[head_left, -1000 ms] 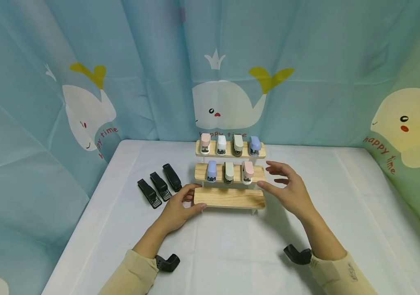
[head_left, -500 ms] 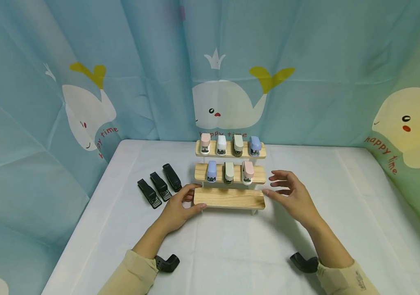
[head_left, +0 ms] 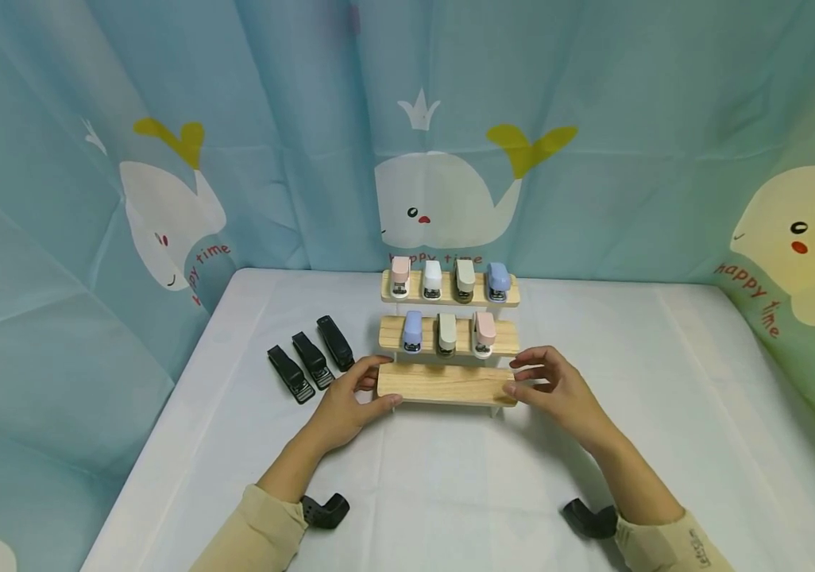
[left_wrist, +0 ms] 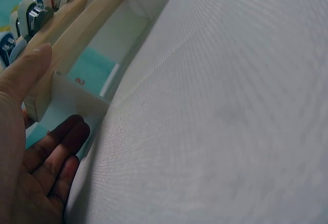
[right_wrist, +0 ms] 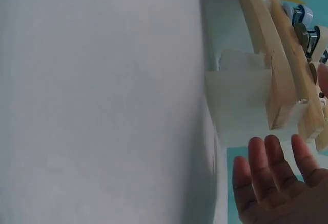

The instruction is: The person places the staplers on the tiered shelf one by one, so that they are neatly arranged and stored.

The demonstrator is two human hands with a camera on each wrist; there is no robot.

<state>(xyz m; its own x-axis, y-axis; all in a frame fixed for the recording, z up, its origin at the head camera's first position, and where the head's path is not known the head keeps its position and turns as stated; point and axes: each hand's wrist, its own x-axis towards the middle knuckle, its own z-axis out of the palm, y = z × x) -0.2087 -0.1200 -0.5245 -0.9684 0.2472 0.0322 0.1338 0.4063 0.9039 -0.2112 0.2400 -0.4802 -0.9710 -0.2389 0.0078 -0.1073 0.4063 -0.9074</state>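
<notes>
Since a moment ago, the right hand (head_left: 561, 389) has come in from the right — its thumb now meets the right end of the near tier (head_left: 446, 383) of a wooden stand (head_left: 464, 340), while its fingers are spread just beside that end; whether any of them presses on the wood, I cannot tell. The left hand (head_left: 346, 405), as before, pinches the left end between thumb and forefinger, its other fingers loosely bent beside the white support (left_wrist: 77, 96). For the work this means that the stand is flanked at both ends — one hand holding, the other only lined up, as far as I can judge.

On the far tier (head_left: 416, 287) stand four small staplers (head_left: 432, 280), pink, white, grey-green and blue from left to right; three others (head_left: 446, 332), lavender, cream and pink, stand on the middle tier (head_left: 390, 334). Near the left hand, left of the stand, three black staplers (head_left: 314, 361) lie side by side at a slant.

Everything rests on a white-covered table (head_left: 436, 492). Beyond its far edge hangs a blue-green curtain (head_left: 250, 48) printed with whales (head_left: 443, 199). Beige sleeves (head_left: 257, 528) reach in from the near side.
</notes>
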